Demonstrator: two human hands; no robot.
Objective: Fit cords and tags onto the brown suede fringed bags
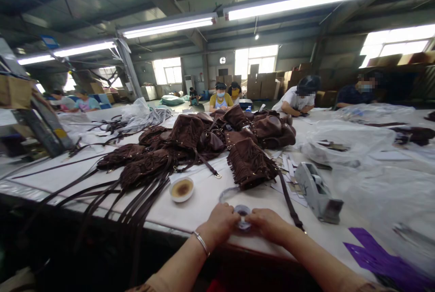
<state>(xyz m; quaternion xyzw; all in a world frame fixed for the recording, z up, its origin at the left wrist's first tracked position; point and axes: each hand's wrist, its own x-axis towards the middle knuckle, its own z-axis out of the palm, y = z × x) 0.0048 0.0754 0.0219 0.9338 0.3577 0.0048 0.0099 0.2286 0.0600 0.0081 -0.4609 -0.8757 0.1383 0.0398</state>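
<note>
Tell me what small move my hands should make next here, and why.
Probably turn the clear roll slightly to look for a loose end: your left hand and right hand already grip it from opposite sides, and I can't make out a free end.

No text readable; wall clock (222, 60) numerals, blue sign (49, 41) too small.

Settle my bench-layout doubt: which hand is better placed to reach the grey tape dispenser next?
Probably the right hand: it is nearer the tape dispenser, while the left hand, across the tape roll, would have to cross over.
</note>
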